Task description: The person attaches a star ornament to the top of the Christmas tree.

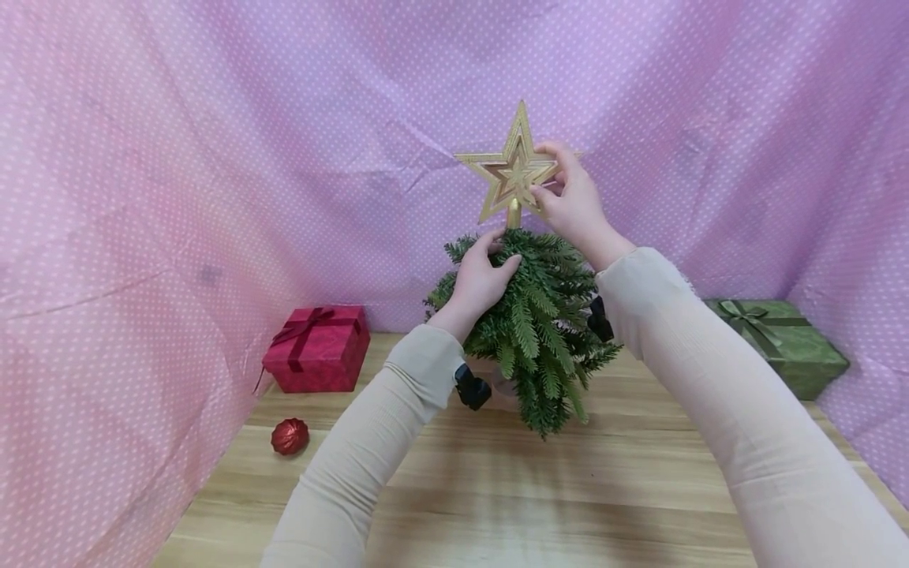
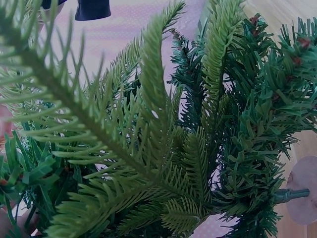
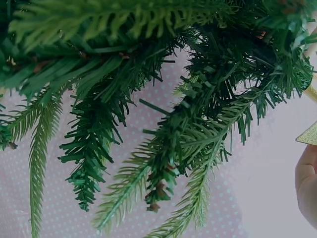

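Note:
A small artificial Christmas tree stands on the table, topped by a gold star tree topper. My right hand pinches the star's right side between thumb and fingers. Lower down, my left hand grips the upper branches, thumb and fingers curved around them just beneath the star's gold stem. Green needles hide some of the left fingertips. Branches fill the left wrist view. At the right wrist view's edge, a star point shows beside a fingertip.
A red gift box with a dark ribbon sits at the back left, a red ornament in front of it. Behind my right sleeve, a green gift box is partly covered. Pink dotted cloth surrounds the wooden table.

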Tool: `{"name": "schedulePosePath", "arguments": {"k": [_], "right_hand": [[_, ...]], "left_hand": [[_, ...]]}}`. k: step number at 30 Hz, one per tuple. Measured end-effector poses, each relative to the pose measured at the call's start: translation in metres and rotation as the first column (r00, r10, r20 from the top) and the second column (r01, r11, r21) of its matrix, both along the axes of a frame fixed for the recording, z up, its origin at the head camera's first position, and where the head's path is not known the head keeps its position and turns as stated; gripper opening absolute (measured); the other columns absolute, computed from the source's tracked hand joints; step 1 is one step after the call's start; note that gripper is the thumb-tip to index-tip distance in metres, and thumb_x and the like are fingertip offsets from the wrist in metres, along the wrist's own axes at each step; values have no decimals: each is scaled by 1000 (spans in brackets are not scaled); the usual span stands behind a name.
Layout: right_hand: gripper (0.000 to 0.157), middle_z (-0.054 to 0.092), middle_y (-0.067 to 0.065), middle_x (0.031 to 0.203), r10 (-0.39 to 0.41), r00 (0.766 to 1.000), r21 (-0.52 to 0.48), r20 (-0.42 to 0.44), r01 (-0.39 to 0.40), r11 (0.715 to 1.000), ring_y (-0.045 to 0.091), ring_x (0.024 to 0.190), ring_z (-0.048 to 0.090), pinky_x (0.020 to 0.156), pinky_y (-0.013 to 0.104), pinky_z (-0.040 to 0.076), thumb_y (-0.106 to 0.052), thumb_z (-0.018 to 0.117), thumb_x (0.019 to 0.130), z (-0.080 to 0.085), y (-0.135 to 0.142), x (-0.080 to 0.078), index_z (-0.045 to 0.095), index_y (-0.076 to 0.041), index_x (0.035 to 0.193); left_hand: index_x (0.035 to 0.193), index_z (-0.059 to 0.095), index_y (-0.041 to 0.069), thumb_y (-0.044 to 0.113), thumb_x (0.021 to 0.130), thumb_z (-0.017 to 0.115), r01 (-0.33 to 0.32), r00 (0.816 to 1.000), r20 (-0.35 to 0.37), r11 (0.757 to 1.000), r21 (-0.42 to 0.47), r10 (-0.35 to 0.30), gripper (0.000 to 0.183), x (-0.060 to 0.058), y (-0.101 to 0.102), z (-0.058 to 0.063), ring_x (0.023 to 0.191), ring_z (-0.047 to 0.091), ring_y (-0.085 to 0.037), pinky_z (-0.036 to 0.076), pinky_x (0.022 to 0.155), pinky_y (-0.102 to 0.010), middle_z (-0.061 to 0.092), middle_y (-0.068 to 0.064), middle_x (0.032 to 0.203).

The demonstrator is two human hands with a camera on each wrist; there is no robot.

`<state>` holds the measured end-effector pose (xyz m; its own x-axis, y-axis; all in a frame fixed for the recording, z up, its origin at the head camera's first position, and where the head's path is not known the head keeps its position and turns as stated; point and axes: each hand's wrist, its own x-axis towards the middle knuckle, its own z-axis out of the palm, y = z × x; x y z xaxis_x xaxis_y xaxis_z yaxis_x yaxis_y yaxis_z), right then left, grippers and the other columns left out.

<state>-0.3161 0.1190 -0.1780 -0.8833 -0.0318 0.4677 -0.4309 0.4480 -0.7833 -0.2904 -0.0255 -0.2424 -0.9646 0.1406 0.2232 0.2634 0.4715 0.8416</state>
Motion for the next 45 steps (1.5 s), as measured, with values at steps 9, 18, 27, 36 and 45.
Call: {"name": "schedulePosePath", "arguments": {"k": [9,18,27,36,45], "right_hand": [[51,56,22,127,35,999,15,7,-35,999,34,114,58,91,43,50,2,51,95,-5,3,2,38,-18,139],[51,57,25,124,50,999,58,5,-51,997,35,113,58,90,44,51,1,50,95,-3,7,6,37,-19,140],[51,57,25,122,87,996,24,9,-87,996,34,110,59,91,42,51,3,49,95,-6,14,9,37,-19,140],[53,57,25,122,97,995,46,26,-98,994,34,112,58,91,40,50,1,50,95,-5,16,12,36,-19,142],[53,56,24,121,109,993,43,44,-111,993,33,113,58,90,39,50,0,52,95,-2,21,14,36,-18,142]], "left_hand": [[144,41,19,26,96,58,-5,1000,-3,1000,-4,5,51,5,2,0,127,47,-25,41,103,-42,50,-9,138],[143,42,20,28,95,59,-40,999,-5,999,4,40,52,11,8,1,128,47,-24,39,104,-43,51,-9,138],[144,40,19,28,96,57,-53,999,1,998,-16,53,52,22,15,1,130,45,-24,38,106,-43,49,-8,139],[144,41,20,29,96,57,-75,997,3,997,-20,75,51,25,18,0,130,45,-24,39,105,-43,49,-7,139],[143,42,20,30,95,59,-97,995,0,995,-20,97,51,26,21,0,129,46,-24,40,103,-43,51,-7,138]]}}
